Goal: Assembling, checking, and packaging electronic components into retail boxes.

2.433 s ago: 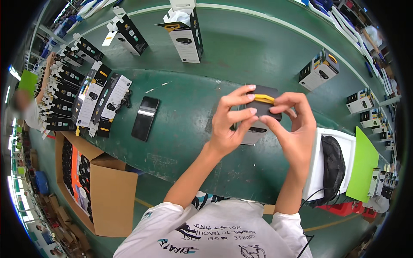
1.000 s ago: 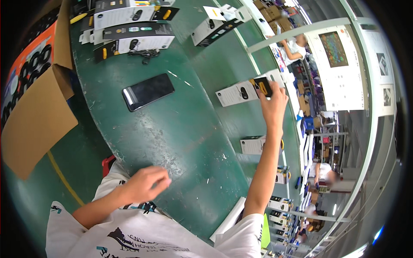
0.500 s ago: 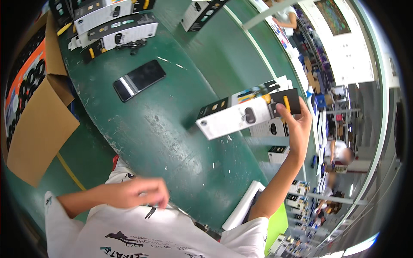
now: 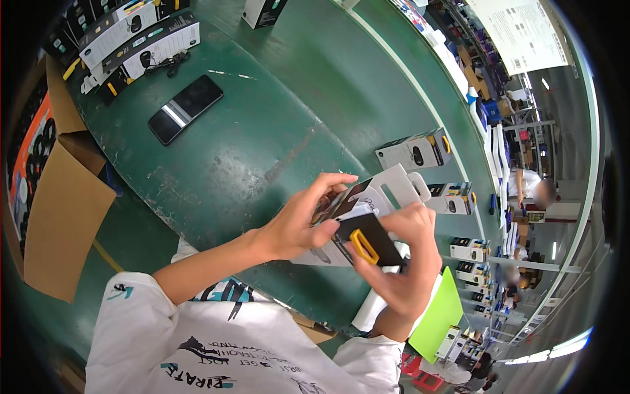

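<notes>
Close in front of my body, a white and black retail box [image 4: 374, 197] is held between my two hands. Its end is open, with a white hang tab sticking up and a black end flap [image 4: 354, 230] bearing a yellow strip folded out. My left hand [image 4: 298, 223] is closed around the side of the box, thumb near the open end. The fingers and thumb of my right hand [image 4: 413, 253] pinch the black flap. What lies inside the box is mostly hidden.
On the green table [image 4: 243, 144] lies a black phone [image 4: 186, 108], with a coiled black cable [image 4: 172, 62] beyond it. Stacked boxes [image 4: 154, 49] stand at far left, beside an open carton [image 4: 72, 217]. More boxes [image 4: 417, 151] line the right side, near a lime-green sheet [image 4: 443, 312].
My right hand has brought the box in toward my body. My left hand has come up from near my shirt and taken hold of it. The box's end now shows open.
</notes>
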